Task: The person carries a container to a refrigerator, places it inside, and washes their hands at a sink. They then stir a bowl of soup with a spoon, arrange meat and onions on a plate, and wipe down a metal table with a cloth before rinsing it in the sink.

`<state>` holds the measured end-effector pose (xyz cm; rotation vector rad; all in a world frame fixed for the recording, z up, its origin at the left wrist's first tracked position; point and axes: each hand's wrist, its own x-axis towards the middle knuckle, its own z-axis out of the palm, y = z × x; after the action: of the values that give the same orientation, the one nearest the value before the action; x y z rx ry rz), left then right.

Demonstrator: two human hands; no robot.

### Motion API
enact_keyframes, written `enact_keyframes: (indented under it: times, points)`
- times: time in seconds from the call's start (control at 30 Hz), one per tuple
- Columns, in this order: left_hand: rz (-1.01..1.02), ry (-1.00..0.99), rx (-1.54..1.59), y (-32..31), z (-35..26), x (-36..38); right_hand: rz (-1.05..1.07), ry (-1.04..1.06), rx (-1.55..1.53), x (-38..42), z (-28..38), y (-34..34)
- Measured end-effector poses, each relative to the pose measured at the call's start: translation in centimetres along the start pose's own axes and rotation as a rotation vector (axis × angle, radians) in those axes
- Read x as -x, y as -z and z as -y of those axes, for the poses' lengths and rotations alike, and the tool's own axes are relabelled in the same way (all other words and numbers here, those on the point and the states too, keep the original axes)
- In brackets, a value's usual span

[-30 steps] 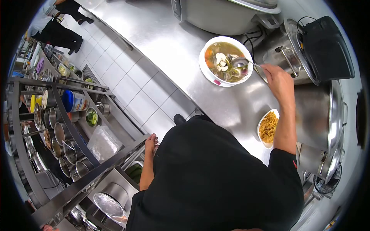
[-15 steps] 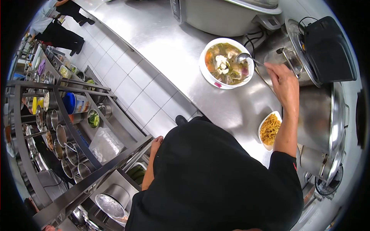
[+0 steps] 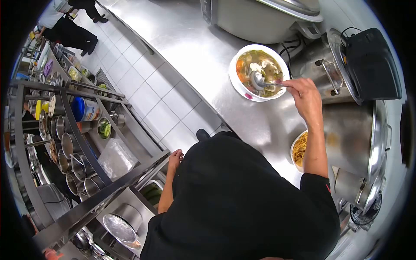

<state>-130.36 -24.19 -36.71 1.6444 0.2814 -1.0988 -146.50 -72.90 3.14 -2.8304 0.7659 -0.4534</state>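
My right hand (image 3: 304, 93) pinches the handle of a metal spoon (image 3: 257, 80). The spoon's bowl dips into the soup in a white bowl (image 3: 233, 80), among white pieces, orange chunks and greens. A red mark shows on the near rim of what lies under or at the bowl's edge. Below my right forearm is a small white dish (image 3: 294, 161) of yellow-brown noodles (image 3: 300, 148), partly covered by the arm. My left hand (image 3: 175, 160) hangs at my side by the shelf rail, fingers loosely bent, with nothing visible in it.
A large grey cooker (image 3: 247, 21) stands at the back of the steel counter (image 3: 173, 39). Big steel pots (image 3: 351, 134) and a black appliance (image 3: 372, 65) line the right side. On the left is a steel rack (image 3: 138, 171) with several containers. Two people (image 3: 65, 32) stand far left.
My right hand has moved left and slightly down. The spoon has gone from the soup's right side toward its lower middle. My left hand stays at my side.
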Motion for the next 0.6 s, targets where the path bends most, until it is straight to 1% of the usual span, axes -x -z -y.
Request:
enact_keyframes:
  times: [0.07, 0.13, 0.2, 0.27, 0.33, 0.4, 0.47, 0.6]
  points:
    - [0.006, -0.013, -0.036, 0.2, 1.3, -0.2, -0.026, -0.033, 0.011, -0.1, -0.7, 0.3]
    - [0.002, -0.037, -0.103, 0.2, 0.9, 0.5, -0.047, -0.073, 0.021, -0.1, -1.3, 0.4]
    - [0.003, 0.004, -0.101, 0.0, 0.3, 0.8, -0.065, -0.108, 0.037, -0.4, -1.9, 0.3]
    - [-0.011, 0.027, -0.078, -0.3, -0.2, 0.9, -0.090, -0.099, 0.031, -0.7, -2.2, 0.1]
    - [-0.036, 0.033, -0.042, -0.1, 0.8, -0.2, -0.099, -0.088, 0.018, -0.8, -2.1, -0.2]
    - [0.009, 0.014, -0.033, 0.4, 1.6, -1.1, -0.097, -0.083, 0.008, -0.8, -1.6, -0.2]
    - [0.035, 0.003, -0.013, 0.5, 2.3, -2.1, -0.067, -0.063, 0.063, -0.7, -0.6, 0.1]
    - [0.008, 0.011, -0.006, 0.6, 2.7, -2.3, -0.005, -0.020, 0.163, -0.9, 0.6, 0.9]
